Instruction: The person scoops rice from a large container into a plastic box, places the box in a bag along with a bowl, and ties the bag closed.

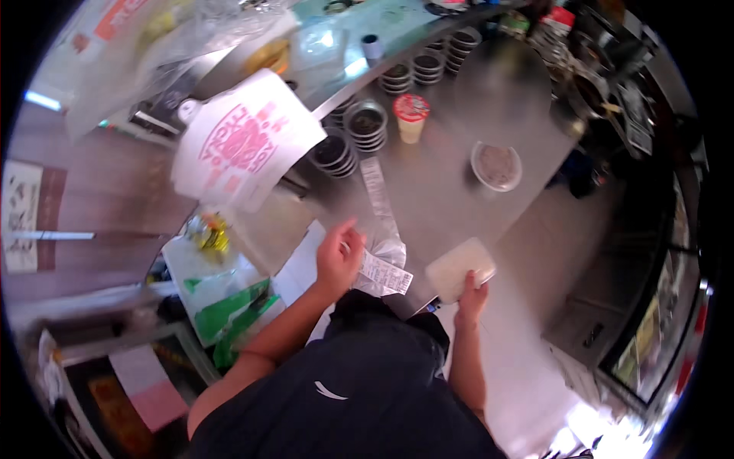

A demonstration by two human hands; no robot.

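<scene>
My right hand (pixel 472 301) is closed on the edge of a pale, rectangular lidded container (pixel 461 269) beside the counter's front edge. My left hand (pixel 339 258) is raised over the counter with bent fingers; whether it holds something cannot be told. Right of it lies a printed paper slip (pixel 385 272) on a clear plastic bag (pixel 393 252). A strip of printed paper (pixel 375 186) runs away from the bag. Farther off stand a cup with a red lid (pixel 412 109) and an oval bowl of brownish food (pixel 496 166).
Stacked round containers with dark contents (pixel 367 123) line the back of the metal counter (pixel 436 189). A white printed bag (pixel 246 143) stands at the left. Green-and-white plastic packaging (pixel 229 310) lies near my left arm. Pots and utensils (pixel 590 92) crowd the far right.
</scene>
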